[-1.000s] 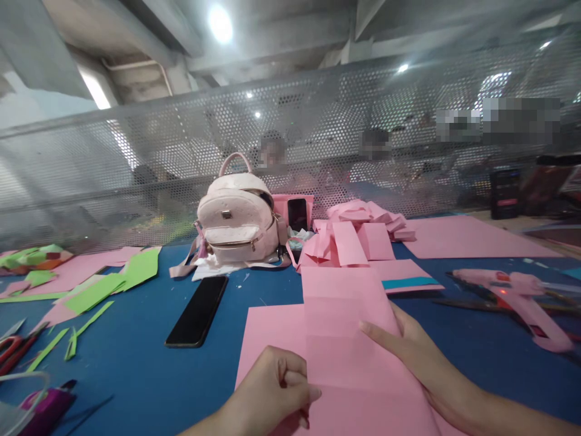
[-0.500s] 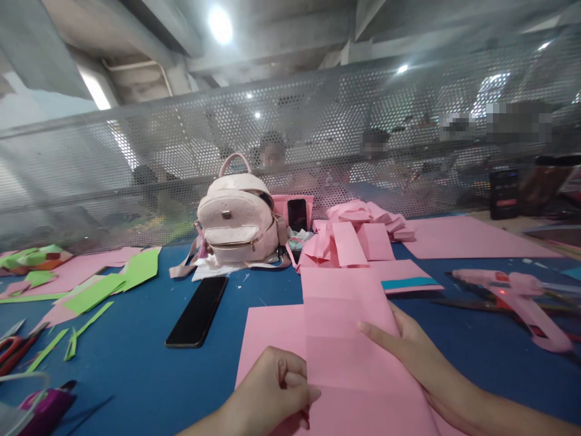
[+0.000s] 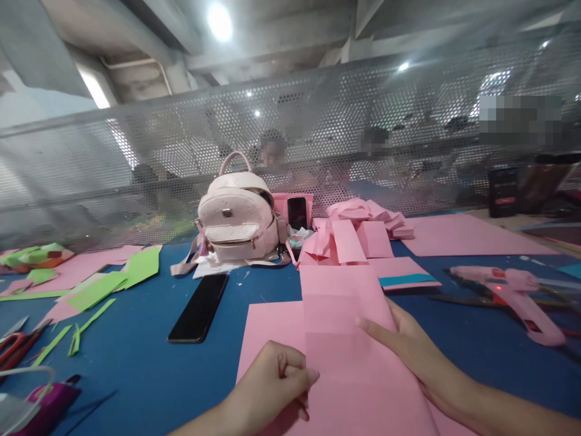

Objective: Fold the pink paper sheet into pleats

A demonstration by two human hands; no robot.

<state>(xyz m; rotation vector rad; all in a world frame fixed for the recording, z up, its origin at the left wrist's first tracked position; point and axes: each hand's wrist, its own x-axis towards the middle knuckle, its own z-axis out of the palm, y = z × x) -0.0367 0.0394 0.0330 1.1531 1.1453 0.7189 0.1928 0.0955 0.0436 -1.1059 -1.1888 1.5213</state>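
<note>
A creased sheet of pink paper (image 3: 345, 357) is held up in front of me, its cross folds showing as faint bands. My right hand (image 3: 408, 345) grips its right edge, thumb on the front face and fingers behind. At the left edge, my left hand (image 3: 276, 387) is closed, its thumb over the paper's border and its fingers curled, partly hidden. Under the held sheet lies another pink sheet (image 3: 267, 324) on the blue table. Just beyond is a pile of folded pink paper pieces (image 3: 358, 233), with a blue strip (image 3: 406, 280) on a pink piece nearby.
A pale backpack (image 3: 236, 221) and a black phone (image 3: 198, 309) stand left of centre. To the right lies a pink glue gun (image 3: 512, 290) with a red light. Green paper (image 3: 97, 290) and red-handled scissors (image 3: 18, 351) are far left. A perforated metal screen (image 3: 181, 157) runs behind.
Both hands keep nearly the same hold on the pink paper. The view has shifted very slightly; the left thumb has moved a little upward along the edge.
</note>
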